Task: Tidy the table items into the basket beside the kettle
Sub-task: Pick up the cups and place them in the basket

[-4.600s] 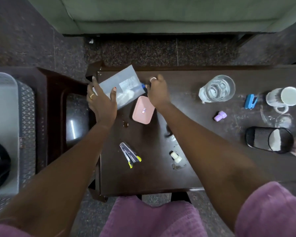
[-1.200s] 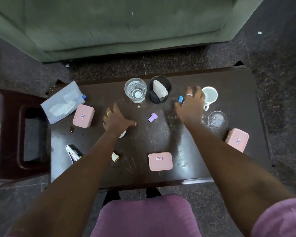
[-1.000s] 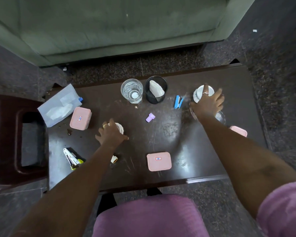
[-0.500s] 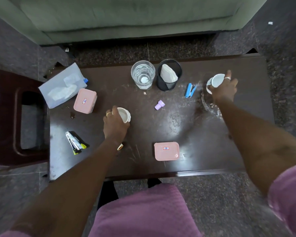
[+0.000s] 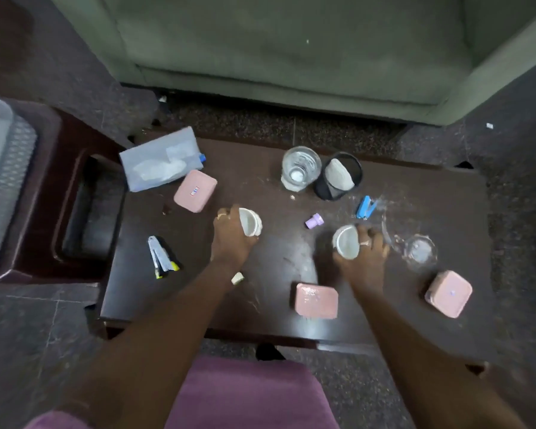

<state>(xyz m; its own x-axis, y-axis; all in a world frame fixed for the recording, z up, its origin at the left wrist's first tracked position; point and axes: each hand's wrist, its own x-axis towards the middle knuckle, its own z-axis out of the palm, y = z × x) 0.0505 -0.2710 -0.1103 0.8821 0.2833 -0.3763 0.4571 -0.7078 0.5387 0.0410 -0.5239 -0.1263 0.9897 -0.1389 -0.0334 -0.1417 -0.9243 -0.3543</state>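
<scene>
1. The left hand (image 5: 231, 239) is closed around a small white cup (image 5: 250, 222), tipped so its mouth faces sideways, above the dark table (image 5: 279, 274).
2. The right hand (image 5: 364, 253) grips a white mug (image 5: 346, 242), also tilted, just right of the purple cap (image 5: 314, 220).
3. The grey basket (image 5: 8, 168) sits at the far left edge of view, well left of the purple cap and beyond the table's left end, past the dark wooden stool (image 5: 74, 212). No kettle shows.
4. The deciding relation: the basket lies to the left of both hands, and the left hand is the nearer one. I judge the cup should travel first, with the mug crossing the whole table after it.
5. Still on the table, left of the purple cap: a pink box (image 5: 195, 190), a clear pouch (image 5: 160, 162) and a stapler (image 5: 160, 257).
</scene>
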